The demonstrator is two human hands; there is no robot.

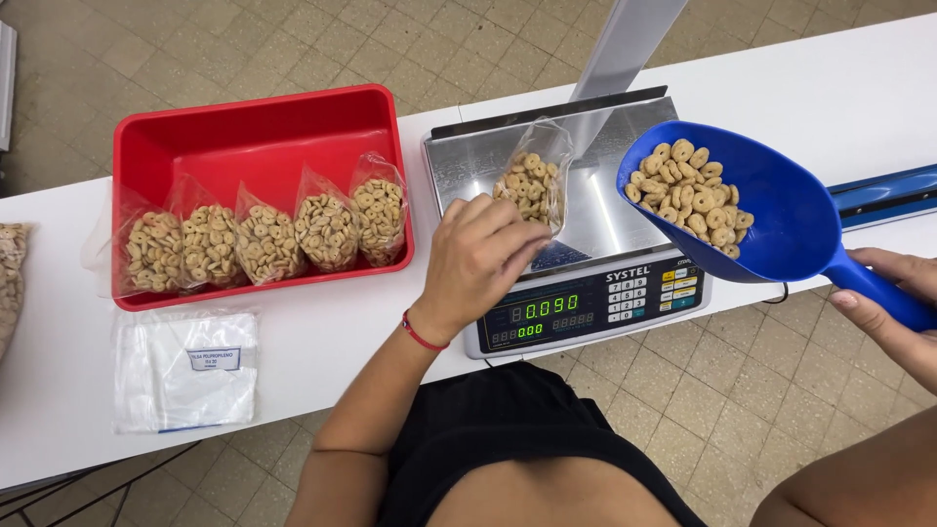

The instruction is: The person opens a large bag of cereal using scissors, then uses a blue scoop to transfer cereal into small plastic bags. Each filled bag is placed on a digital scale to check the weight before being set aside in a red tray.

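My left hand (480, 256) grips a small clear bag (533, 182) partly filled with ring-shaped biscuits, standing it on the steel pan of a digital scale (595, 210). My right hand (893, 307) holds the handle of a blue plastic scoop (781, 210), raised to the right of the bag. A heap of the same ring biscuits (689, 190) lies in the scoop's bowl. The scale's green display is lit below my left hand.
A red tray (256, 132) on the white table (322, 337) holds several filled clear bags of biscuits (264, 239). A stack of empty clear bags (185, 369) lies in front of it. Another biscuit bag (10, 283) shows at the far left. A blue device (883, 193) sits at right.
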